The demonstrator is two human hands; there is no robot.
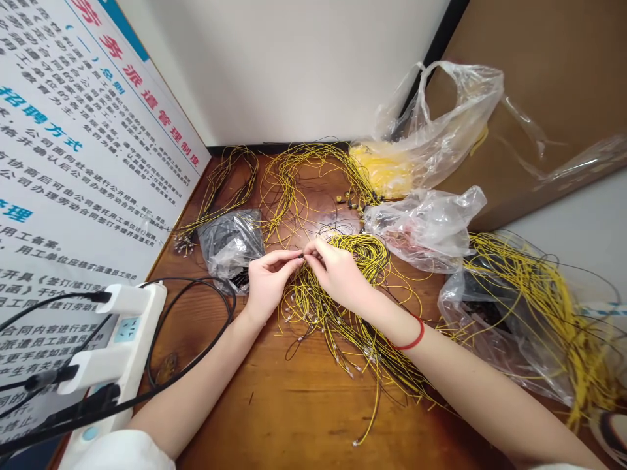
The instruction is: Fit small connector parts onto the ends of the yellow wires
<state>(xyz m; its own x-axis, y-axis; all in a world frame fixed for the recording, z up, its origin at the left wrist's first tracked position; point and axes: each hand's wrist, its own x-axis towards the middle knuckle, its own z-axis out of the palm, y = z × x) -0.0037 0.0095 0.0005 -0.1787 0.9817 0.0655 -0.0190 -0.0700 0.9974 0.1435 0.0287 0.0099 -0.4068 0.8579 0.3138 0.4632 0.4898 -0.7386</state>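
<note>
My left hand (270, 277) and my right hand (337, 267) meet over the middle of the wooden table, fingertips close together. Between them is a small dark piece (302, 256), mostly covered by the fingers, so its kind does not show. Both hands are closed in a pinch. Under and beside my right hand spreads a large bundle of yellow and black wires (362, 254), many with small clear and metallic ends. A red band circles my right wrist. To the left of my left hand lies a clear bag of black parts (230, 238).
More wires (289, 176) lie at the back. Clear bags hold yellow parts (386, 170), reddish parts (416, 228) and black parts (482, 310) on the right. A white power strip (142, 326) with black cables stands at left, before a printed board (88, 130).
</note>
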